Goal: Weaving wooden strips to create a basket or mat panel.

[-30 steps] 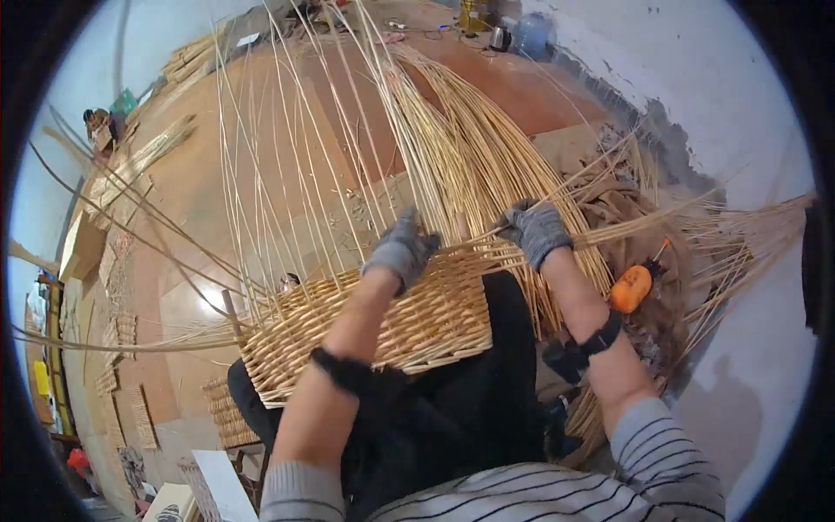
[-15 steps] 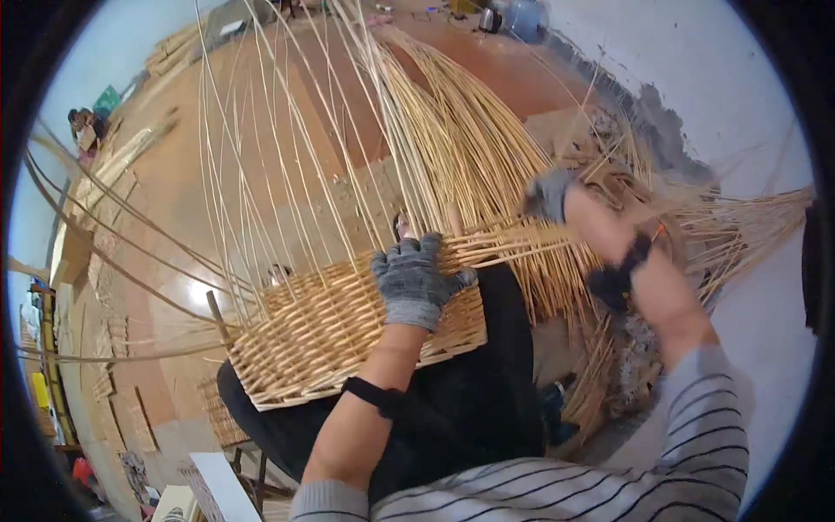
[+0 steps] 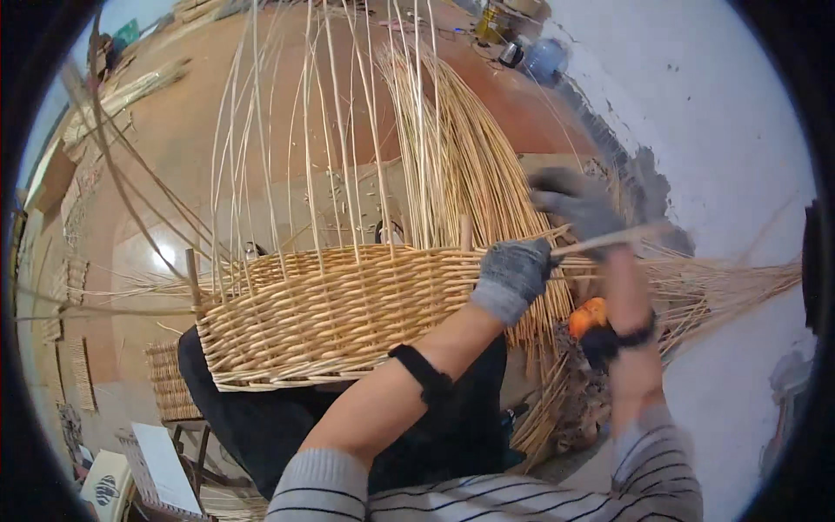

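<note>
A woven wicker panel (image 3: 313,322) lies across my black-trousered lap, with long pale upright rods (image 3: 343,174) rising from it and a short stake (image 3: 191,274) at its left end. My left hand (image 3: 513,274), in a grey knit glove, is closed on a wicker rod at the panel's upper right. My right hand (image 3: 576,202), gloved alike, is just above and to the right of it, its fingers smeared by motion; whether it grips anything is unclear. A large bundle of willow rods (image 3: 474,165) lies behind the panel.
An orange object (image 3: 587,315) sits among loose rods at the right, beside a white wall (image 3: 713,130). A blue water jug (image 3: 544,63) and kettle (image 3: 511,55) stand at the back. Small woven panels (image 3: 165,374) and a white board (image 3: 165,465) are at lower left.
My left hand has moved rightward from the panel's middle to its right end and closed on a rod. My right hand has swept outward and up, and is still blurred. The view has shifted.
</note>
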### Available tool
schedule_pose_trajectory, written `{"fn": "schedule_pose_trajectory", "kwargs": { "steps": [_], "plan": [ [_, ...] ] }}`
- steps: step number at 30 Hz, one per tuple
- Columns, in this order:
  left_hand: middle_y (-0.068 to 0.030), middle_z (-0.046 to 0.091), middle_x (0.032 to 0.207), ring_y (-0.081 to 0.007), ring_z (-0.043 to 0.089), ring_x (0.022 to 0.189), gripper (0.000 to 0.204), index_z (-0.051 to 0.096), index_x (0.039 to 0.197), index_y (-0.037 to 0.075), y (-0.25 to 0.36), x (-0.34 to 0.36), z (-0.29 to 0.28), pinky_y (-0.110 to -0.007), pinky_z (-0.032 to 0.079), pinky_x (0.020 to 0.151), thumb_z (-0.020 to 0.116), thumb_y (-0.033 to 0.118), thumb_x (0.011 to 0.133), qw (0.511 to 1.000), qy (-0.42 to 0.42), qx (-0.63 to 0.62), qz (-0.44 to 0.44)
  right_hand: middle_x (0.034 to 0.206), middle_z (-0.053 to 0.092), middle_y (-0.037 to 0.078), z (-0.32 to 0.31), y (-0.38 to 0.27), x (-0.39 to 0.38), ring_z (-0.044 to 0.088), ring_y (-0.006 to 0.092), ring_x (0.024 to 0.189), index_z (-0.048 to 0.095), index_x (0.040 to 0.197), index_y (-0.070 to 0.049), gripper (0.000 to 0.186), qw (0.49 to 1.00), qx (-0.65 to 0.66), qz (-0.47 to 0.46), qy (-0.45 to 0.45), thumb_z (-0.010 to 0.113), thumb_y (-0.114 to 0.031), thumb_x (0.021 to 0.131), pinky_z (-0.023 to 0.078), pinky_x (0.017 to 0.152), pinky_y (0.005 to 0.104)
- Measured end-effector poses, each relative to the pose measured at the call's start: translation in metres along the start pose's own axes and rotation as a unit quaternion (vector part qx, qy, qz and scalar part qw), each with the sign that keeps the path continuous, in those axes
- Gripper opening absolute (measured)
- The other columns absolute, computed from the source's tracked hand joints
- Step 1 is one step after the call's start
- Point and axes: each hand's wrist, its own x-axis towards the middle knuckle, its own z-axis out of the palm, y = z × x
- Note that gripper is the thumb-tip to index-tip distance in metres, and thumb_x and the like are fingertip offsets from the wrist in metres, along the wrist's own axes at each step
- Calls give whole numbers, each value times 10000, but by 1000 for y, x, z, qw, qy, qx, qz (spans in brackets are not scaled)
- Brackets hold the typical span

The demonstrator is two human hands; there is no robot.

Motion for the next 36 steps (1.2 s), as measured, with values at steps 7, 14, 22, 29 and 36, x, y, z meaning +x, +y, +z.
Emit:
{"fn": "schedule_pose_trajectory", "kwargs": {
  "steps": [7, 14, 22, 29, 36],
  "plan": [
    [-173, 565, 716, -342, 534, 679, 259, 552, 825, 63, -18, 7, 9, -418, 410, 630, 441, 295, 793, 999, 14, -49, -4, 838, 586, 154, 72, 9, 75, 562, 235, 811, 553, 966, -33, 437, 786, -488, -43, -376, 529, -393, 719, 438, 718, 311],
    [-85, 530, 614, -195, 502, 566, 191, 573, 797, 60, -69, -25, -54, -302, 423, 561, 507, 238, 779, 981, 30, -189, 20, 821, 592, 128, 50, 18, 58, 567, 210, 710, 554, 960, -43, 470, 913, -276, 65, -295, 505, -450, 728, 443, 667, 294],
    [-57, 537, 641, -126, 505, 553, 174, 521, 841, 10, -84, -38, -85, -251, 438, 520, 477, 177, 816, 824, 142, -448, -316, 741, 575, 170, 87, 63, 39, 559, 270, 686, 566, 759, -13, 522, 947, -287, -7, -145, 658, -483, 552, 444, 612, 346],
    [-149, 553, 938, -280, 523, 907, 341, 484, 1004, 47, -98, 92, -78, -344, 416, 760, 579, 184, 708, 916, -234, 295, -140, 843, 568, 184, 132, 3, 21, 555, 318, 787, 592, 792, -115, 213, 948, -219, 229, 38, 562, -260, 639, 441, 712, 388],
    [-137, 556, 938, -204, 539, 863, 322, 484, 1009, -9, -77, -113, -152, -288, 440, 701, 588, 55, 711, 977, 179, 100, -66, 808, 579, 138, 89, 72, 20, 559, 279, 761, 568, 844, -33, 239, 862, -451, -197, -123, 452, -203, 723, 444, 679, 333]
  ]
}}
